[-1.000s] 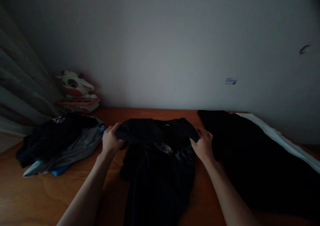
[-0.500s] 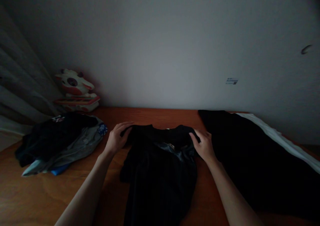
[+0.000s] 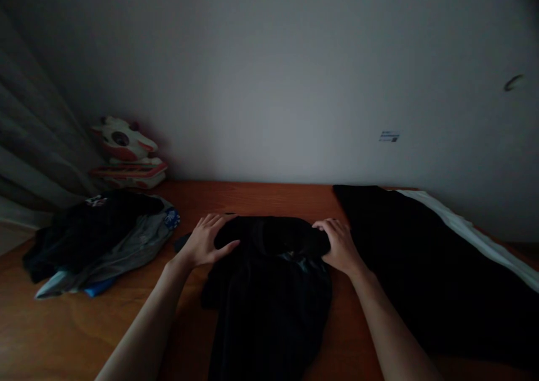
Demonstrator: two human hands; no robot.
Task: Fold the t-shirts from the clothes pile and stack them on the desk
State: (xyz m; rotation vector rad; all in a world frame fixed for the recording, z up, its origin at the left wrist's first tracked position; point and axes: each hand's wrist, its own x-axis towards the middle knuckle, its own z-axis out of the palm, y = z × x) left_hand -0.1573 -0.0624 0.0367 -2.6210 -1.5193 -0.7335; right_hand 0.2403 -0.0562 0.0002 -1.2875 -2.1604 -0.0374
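A black T-shirt [image 3: 269, 308] lies rumpled on the wooden table in front of me, its top edge bunched over between my hands. My left hand [image 3: 206, 240] rests on the shirt's upper left part, fingers stretched and thumb spread apart from them. At the upper right corner, my right hand [image 3: 339, 243] is closed on the cloth with its fingertips curled over the edge. A shiny patch of print shows near the shirt's neck area. Folds of dark fabric hide the collar.
Left on the wooden table [image 3: 54, 336] is a heap of clothes [image 3: 101, 240], dark, grey and blue. Behind it stands a cow-shaped toy keyboard [image 3: 128, 153] by a curtain [image 3: 42, 128]. Flat black cloth [image 3: 421, 268] and a white cloth [image 3: 455, 218] lie at right, before the wall [image 3: 269, 77].
The shirt's top edge has been folded over, so the neckline no longer shows. My left hand has loosened and spread its thumb; my right hand has shifted slightly.
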